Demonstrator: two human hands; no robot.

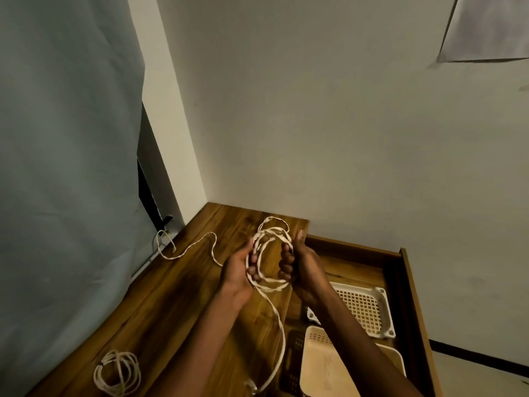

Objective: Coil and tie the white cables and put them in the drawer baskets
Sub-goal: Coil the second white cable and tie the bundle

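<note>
So the white cable (270,253) was up in the air above the wooden desk (177,287), wound into a rough loop of several turns and stretched between both hands. The left hand (239,270) was palm-up with its fingers curled through the left side of the loop, so closed around the strands. The right hand (300,262) had its fingers wrapped over the right side of the loop, thumb sticking up, also gripping it pretty firmly.

One loose tail dropped from the bottom of the coil, swung down in a long curve and ended near the front edge of the desk, where a small plug (252,386) sat, kinda blurry. There was also a thinner stretch of cable (189,247) running off to the left across the desk toward the back corner, but I couldn't tell if it joined the coil or was a separate one.

Down at the near left corner of the desk, a second cable (117,373) lay already coiled up flat, with what looked like a tie on its left side.

To the right, the drawer (412,296) was pulled open. Inside were a white basket (385,310) with a grid bottom farther back and a beige basket (329,365) closer in, partly hidden under the right forearm. A grey curtain (65,138) hung on the left, a plain wall (329,124) behind.
</note>
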